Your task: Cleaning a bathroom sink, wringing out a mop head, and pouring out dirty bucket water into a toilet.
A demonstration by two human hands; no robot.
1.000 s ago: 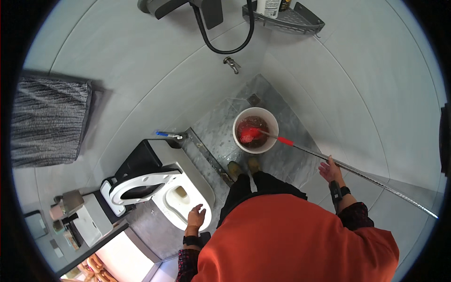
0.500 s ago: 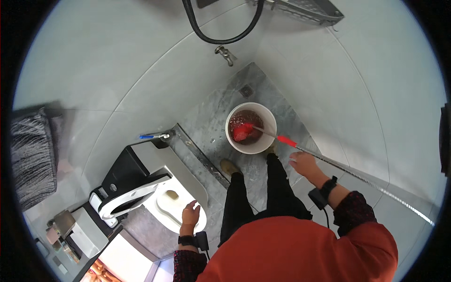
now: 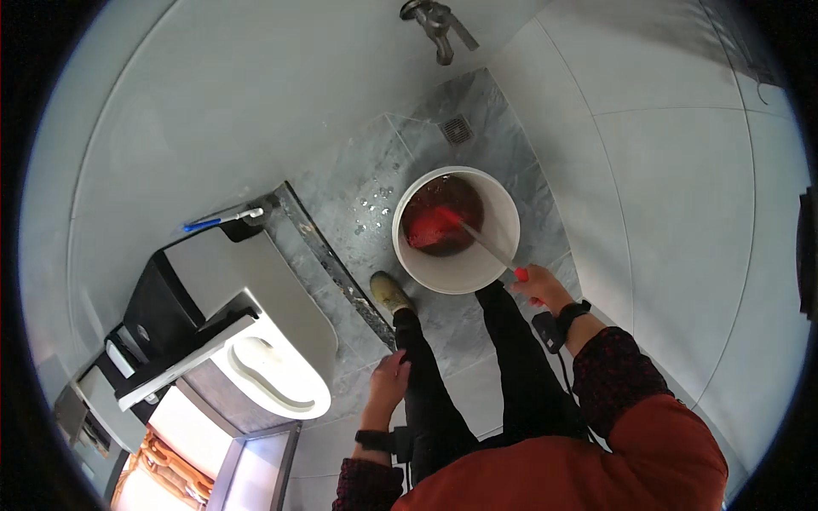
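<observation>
Red mop point(image 3: 434, 226) is dipped in bucket point(image 3: 452, 278), not yet lifted out | right hand point(image 3: 545, 288) has grip closed round pole point(image 3: 488, 246) | left hand point(image 3: 388, 383) is loosely open, empty

The right grip point(image 3: 542, 288) is clenched, the left grip point(image 3: 388, 380) half-curled.

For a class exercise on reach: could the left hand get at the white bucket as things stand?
Probably yes, with a stoop: the left hand looks empty and nothing blocks the white bucket on its left, though the left shoe stands close.
</observation>
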